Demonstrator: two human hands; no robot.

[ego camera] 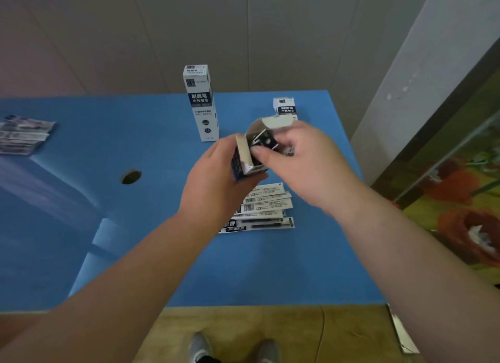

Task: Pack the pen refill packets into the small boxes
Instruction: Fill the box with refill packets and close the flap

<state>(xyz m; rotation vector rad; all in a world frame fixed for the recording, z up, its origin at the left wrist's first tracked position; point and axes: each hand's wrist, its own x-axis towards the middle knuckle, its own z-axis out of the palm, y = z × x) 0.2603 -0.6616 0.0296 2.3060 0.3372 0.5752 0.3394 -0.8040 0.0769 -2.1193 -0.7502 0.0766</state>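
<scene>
My left hand (216, 178) grips a small white and dark box (247, 162) above the blue table (135, 227), its top flaps standing open. Refill packets (263, 142) stick out of the box mouth. My right hand (300, 160) is at the mouth, thumb on the packet ends and fingers curled over them. Several more refill packets (266, 208) lie stacked flat on the table just below my hands. A closed box (201, 103) stands upright behind. Another box (285, 108) stands at the right rear, partly hidden by the open flap.
A second pile of packets (23, 134) lies at the table's left edge. A round cable hole (131, 177) sits left of centre. A wall runs behind the table, and a flowered surface (460, 195) lies to the right. My shoes (200, 347) show below the front edge.
</scene>
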